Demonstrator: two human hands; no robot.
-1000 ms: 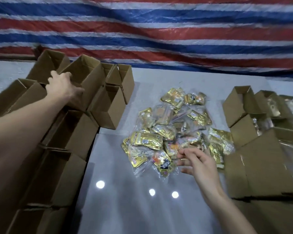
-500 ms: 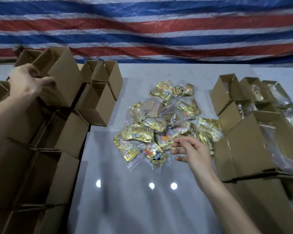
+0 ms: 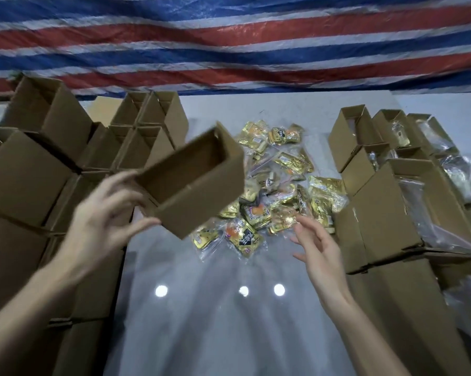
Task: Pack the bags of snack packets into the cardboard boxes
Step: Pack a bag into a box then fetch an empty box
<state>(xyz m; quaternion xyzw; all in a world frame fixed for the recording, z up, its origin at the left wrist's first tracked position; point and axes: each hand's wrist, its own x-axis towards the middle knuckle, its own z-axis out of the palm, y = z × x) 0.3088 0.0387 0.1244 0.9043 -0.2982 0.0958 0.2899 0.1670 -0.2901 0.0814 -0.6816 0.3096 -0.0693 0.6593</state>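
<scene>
Held box: I saw the left hand (image 3: 106, 215) gripping an empty open brown cardboard box (image 3: 193, 180), tilted, above the grey table (image 3: 228, 321).
Right hand (image 3: 318, 248): fingers spread, holding nothing.
Clear bags of gold snack packets (image 3: 277, 185): heaped mid-table.
Right-side cardboard boxes (image 3: 386, 202): bags inside.

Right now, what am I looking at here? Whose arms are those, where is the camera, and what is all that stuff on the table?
There is no machine here: a person is packing by hand. The one camera sits on the person's head, looking forward and down, so both arms reach in from below. The left hand holds an empty cardboard box in the air, its fingers and thumb curled on one end. The right hand is open, holding nothing, just short of the pile of snack bags, clear bags of gold packets on the grey table. Empty boxes are stacked on the left; boxes already filled stand on the right. A striped tarp hangs behind.
</scene>
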